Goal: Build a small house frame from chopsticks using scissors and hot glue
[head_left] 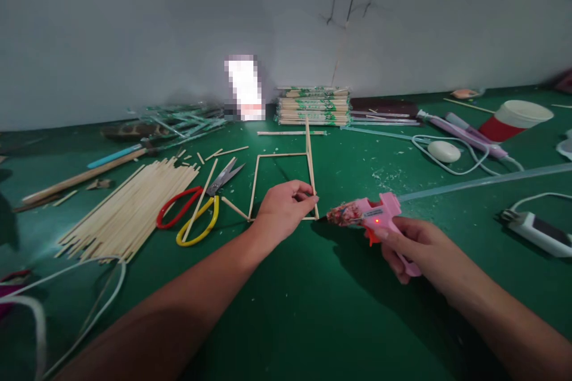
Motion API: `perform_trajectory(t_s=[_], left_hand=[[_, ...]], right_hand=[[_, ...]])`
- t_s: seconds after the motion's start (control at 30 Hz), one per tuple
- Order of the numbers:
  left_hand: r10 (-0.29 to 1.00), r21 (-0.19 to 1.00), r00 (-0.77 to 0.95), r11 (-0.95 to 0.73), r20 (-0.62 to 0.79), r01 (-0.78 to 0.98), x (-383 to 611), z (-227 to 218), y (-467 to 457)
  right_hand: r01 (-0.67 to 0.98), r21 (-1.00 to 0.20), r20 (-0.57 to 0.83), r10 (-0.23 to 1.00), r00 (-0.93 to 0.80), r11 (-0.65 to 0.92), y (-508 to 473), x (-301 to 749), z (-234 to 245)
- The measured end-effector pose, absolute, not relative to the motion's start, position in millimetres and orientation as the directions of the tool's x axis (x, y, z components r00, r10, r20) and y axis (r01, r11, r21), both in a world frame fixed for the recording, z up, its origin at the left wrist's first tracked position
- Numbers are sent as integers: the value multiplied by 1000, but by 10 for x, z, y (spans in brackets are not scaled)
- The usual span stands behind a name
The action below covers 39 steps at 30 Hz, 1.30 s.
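Note:
My right hand (413,244) is wrapped round the handle of a pink hot glue gun (379,212) with a lit red light. A clear glue stick (482,183) sticks out of its back. The gun's dark nozzle points at the near right corner of a square frame (254,184) made of thin wooden sticks, lying on the green table. My left hand (288,205) pinches a wooden stick (308,146) at the frame's right side, fingertips close to that corner. Part of the frame's near side is hidden behind my left hand. Whether the nozzle touches the wood, I cannot tell.
Scissors (214,190) with red and yellow handles lie left of the frame, beside a pile of loose sticks (129,208). Wrapped chopsticks (313,107) are stacked at the back. On the right are a red-and-white cup (513,122), a white cable (469,169) and an adapter (540,232).

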<state>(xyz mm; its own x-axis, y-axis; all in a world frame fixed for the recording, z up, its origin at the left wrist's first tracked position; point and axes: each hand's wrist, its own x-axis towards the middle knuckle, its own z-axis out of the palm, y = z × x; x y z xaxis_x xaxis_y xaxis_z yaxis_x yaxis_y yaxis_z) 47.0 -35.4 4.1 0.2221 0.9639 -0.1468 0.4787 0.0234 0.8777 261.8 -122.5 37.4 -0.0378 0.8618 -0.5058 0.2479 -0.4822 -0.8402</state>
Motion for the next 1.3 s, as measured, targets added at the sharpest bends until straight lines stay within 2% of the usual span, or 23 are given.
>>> perform_trajectory(t_s=[0.47,0.6,1.0,1.3], left_hand=[[962,901,227,41,-152,432,464,24,-341],[961,901,228,43,-155,433,471,29,-342],[957,896,240,43,-164,442,473,56,-346],[960,890,235,32,-154,454,474,39,-347]], right_hand=[[363,-814,-492,871,-16,-453,-1227,2542,386],[337,-824,-503,862,-66,-455,-1209,2557,352],[353,-820,-502,862,-66,-450,-1218,2536,360],[454,-810,-452,888,-79,-372,-1225,2541,368]])
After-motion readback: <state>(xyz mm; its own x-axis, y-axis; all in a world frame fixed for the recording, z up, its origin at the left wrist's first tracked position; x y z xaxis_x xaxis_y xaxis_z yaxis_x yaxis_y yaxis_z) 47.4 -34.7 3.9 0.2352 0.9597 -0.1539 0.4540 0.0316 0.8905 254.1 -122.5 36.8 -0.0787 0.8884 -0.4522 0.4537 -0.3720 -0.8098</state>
